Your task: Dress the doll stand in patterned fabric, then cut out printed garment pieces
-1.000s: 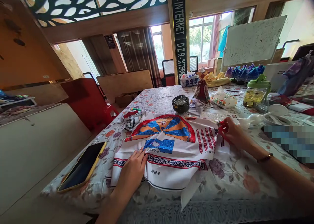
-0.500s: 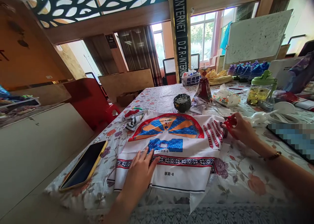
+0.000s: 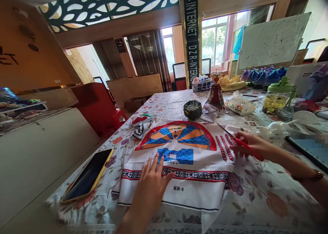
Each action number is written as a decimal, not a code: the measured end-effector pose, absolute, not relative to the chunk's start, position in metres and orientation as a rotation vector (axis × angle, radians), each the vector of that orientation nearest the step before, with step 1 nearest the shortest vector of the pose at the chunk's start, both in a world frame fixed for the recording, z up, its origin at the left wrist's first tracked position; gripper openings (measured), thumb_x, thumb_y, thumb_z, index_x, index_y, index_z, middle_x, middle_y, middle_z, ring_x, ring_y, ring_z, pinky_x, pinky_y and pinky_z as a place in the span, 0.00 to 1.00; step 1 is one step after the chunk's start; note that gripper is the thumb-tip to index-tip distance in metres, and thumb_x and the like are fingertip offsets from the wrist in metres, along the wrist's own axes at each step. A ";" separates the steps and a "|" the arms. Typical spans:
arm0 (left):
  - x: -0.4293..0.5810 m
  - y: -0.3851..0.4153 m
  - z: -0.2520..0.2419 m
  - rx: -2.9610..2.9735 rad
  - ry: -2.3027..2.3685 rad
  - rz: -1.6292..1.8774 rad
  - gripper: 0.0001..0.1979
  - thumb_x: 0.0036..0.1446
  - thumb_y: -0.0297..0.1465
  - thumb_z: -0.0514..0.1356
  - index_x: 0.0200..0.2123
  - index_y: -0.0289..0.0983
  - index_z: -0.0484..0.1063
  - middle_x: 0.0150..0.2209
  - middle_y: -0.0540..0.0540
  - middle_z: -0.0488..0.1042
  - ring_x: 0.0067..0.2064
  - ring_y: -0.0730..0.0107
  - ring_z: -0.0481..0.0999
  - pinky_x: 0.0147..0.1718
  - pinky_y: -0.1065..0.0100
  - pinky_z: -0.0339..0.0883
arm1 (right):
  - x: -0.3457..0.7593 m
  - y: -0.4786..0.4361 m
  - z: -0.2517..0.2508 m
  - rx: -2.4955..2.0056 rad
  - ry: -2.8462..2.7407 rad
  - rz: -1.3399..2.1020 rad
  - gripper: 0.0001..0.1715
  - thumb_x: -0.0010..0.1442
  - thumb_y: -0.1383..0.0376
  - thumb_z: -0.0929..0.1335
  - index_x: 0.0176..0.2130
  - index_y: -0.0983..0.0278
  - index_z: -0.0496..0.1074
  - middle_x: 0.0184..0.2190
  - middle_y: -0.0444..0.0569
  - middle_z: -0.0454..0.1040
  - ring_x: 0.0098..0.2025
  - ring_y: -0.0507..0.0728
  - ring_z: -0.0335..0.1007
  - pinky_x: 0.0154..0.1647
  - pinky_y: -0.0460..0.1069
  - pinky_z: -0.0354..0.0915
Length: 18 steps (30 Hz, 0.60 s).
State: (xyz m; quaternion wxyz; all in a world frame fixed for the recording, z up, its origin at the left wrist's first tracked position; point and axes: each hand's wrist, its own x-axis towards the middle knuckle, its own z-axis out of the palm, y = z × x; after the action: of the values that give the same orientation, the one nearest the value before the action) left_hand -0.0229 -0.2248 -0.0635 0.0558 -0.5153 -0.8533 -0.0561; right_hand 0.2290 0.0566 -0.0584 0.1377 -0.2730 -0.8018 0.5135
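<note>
A white printed fabric panel lies spread on the table, with a red, blue and orange half-circle, a blue piece, red strips and a patterned band on it. My left hand rests flat on the fabric, fingers spread, the tips at the blue piece. In my right hand is a pair of scissors with red handles, closed in my fingers. Their dark blades point up and left over the fabric's right side, near the half-circle and the red strips.
A phone lies left of the fabric. Behind it stand a dark woven basket, a doll in a red dress, a tissue holder and a green-lidded jug. A tablet lies at the right.
My right hand has turned and drawn slightly toward me, so the scissors' blades now show over the fabric. My left hand stays flat on it. The view has shifted slightly.
</note>
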 end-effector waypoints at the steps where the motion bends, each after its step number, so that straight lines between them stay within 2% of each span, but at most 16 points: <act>1: -0.018 -0.224 -0.061 -1.616 -2.552 -0.181 0.37 0.59 0.52 0.43 0.61 0.31 0.57 0.63 0.35 0.54 0.64 0.45 0.53 0.58 0.43 0.52 | 0.231 0.052 -0.055 -0.786 -2.336 1.574 0.23 0.49 0.50 0.70 0.34 0.63 0.59 0.26 0.49 0.73 0.23 0.54 0.69 0.19 0.47 0.64; 6: 0.006 -0.222 -0.052 -2.073 -2.350 -0.200 0.38 0.54 0.55 0.49 0.60 0.35 0.58 0.62 0.36 0.56 0.63 0.46 0.55 0.58 0.41 0.52 | 0.234 0.032 -0.043 -0.713 -2.371 1.937 0.22 0.50 0.54 0.71 0.36 0.63 0.59 0.28 0.46 0.71 0.25 0.51 0.69 0.20 0.45 0.65; 9: 0.012 -0.223 -0.052 -2.352 -2.272 -0.133 0.41 0.48 0.54 0.57 0.61 0.39 0.56 0.64 0.39 0.52 0.64 0.44 0.50 0.58 0.39 0.50 | 0.228 0.024 -0.044 -0.587 -2.325 2.021 0.23 0.49 0.57 0.72 0.37 0.63 0.58 0.32 0.47 0.71 0.31 0.50 0.69 0.29 0.45 0.68; 12: 0.011 -0.221 -0.053 -2.488 -2.275 -0.031 0.46 0.43 0.48 0.65 0.63 0.45 0.51 0.65 0.43 0.49 0.65 0.41 0.47 0.56 0.36 0.50 | 0.216 0.016 -0.053 -0.479 -2.286 2.010 0.23 0.48 0.61 0.73 0.37 0.64 0.57 0.36 0.49 0.72 0.37 0.51 0.69 0.37 0.46 0.67; 14: 0.007 -0.220 -0.053 -2.536 -2.285 0.047 0.44 0.44 0.43 0.67 0.62 0.46 0.52 0.65 0.43 0.50 0.64 0.41 0.49 0.57 0.37 0.49 | 0.208 0.008 -0.060 -0.434 -2.259 1.976 0.23 0.48 0.61 0.73 0.36 0.64 0.57 0.36 0.48 0.71 0.37 0.50 0.67 0.35 0.45 0.65; 18: 0.000 -0.221 -0.054 -2.533 -2.300 0.011 0.31 0.52 0.31 0.62 0.60 0.48 0.59 0.63 0.46 0.56 0.63 0.45 0.54 0.57 0.41 0.54 | 0.197 -0.008 -0.067 -0.361 -2.223 1.938 0.23 0.48 0.62 0.73 0.35 0.62 0.55 0.29 0.41 0.66 0.30 0.47 0.63 0.27 0.41 0.61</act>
State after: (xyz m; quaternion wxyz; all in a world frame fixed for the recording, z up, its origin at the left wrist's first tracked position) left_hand 0.0004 -0.2207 -0.0537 -0.1397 -0.7330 -0.6657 0.0033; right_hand 0.1975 -0.0078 -0.0673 0.0851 -0.1209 -0.7454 0.6500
